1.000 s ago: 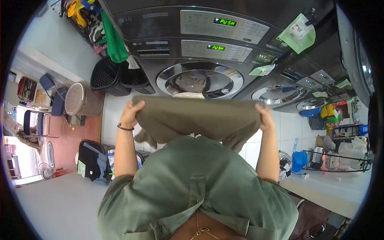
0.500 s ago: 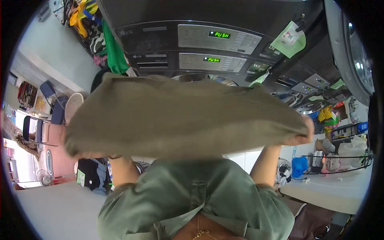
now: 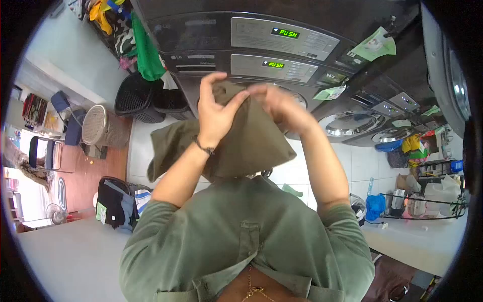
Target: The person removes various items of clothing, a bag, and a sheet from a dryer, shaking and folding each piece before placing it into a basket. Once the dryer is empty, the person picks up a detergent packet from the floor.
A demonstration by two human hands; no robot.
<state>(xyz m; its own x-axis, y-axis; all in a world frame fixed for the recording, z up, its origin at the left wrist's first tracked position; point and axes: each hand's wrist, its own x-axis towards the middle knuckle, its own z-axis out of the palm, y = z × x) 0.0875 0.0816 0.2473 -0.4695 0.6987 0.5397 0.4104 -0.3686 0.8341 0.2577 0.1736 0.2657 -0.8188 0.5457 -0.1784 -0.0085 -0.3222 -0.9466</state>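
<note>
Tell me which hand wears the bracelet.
The left hand, holding the olive cloth: a dark bracelet rings its wrist; the right hand shows none.

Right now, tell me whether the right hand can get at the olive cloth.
Likely yes: the blurred right hand is close beside the olive cloth, nothing visible between; the left hand holds it.

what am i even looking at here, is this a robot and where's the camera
No robot: these are a person's bare hands, seen from a camera worn on the head, looking forward and down. The left hand holds a brown cloth up in front of the body, above a tiled floor. The right hand is blurred beside it, so its grip is unclear. Ahead are laundry machines; black baskets stand to the left.
</note>
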